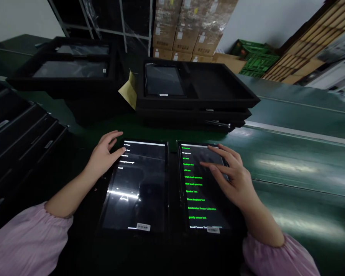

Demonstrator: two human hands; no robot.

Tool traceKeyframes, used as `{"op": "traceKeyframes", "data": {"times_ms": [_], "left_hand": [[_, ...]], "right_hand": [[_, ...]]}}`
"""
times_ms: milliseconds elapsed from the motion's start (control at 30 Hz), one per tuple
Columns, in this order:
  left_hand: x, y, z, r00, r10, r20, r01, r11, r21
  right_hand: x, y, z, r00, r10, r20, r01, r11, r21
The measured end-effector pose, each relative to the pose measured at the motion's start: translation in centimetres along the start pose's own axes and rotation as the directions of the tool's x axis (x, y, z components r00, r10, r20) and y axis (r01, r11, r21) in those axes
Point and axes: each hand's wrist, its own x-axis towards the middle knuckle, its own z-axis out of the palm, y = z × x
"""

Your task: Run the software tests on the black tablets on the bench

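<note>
Two black tablets lie side by side on a dark surface. The left tablet shows a short menu in white text, and my left hand is at its upper left edge, thumb on the screen near the second line, fingers apart. On the right tablet is a list of tests, mostly in green. Over its upper right part is my right hand, fingers spread, with the fingertips over or on the screen; exact contact cannot be told. Neither hand grips anything.
Behind the tablets stands a stack of black trays, its top one holding a tablet. More trays stand at the back left and far left. A yellow paper leans between stacks. Cartons and a green crate are farther back.
</note>
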Motion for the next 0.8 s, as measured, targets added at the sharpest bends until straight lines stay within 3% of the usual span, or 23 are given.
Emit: {"op": "traceKeyframes", "data": {"times_ms": [200,333,467,600,800], "left_hand": [[-0.2,0.5,-0.1,0.996,-0.092,0.015,0.093,0.988,-0.120],[-0.1,0.2,-0.5,0.995,-0.085,0.048,0.092,0.984,-0.150],[0.2,-0.6,-1.1,0.992,-0.013,0.127,0.036,0.983,-0.182],[0.4,-1.3,-1.9,0.964,0.065,0.257,-0.013,0.980,-0.199],[0.1,-1.6,-2.7,0.896,0.153,0.417,-0.159,0.987,-0.020]], "right_hand": [[0.1,0.1,0.2,0.999,0.021,0.024,-0.020,0.999,-0.028],[0.0,0.1,0.1,0.999,0.002,0.032,-0.001,1.000,-0.020],[-0.2,0.1,0.1,0.998,-0.017,0.063,0.018,1.000,-0.014],[-0.3,0.3,0.2,1.000,-0.022,0.002,0.022,1.000,0.000],[-0.3,0.5,0.2,0.998,0.005,-0.063,-0.004,1.000,0.022]]}}
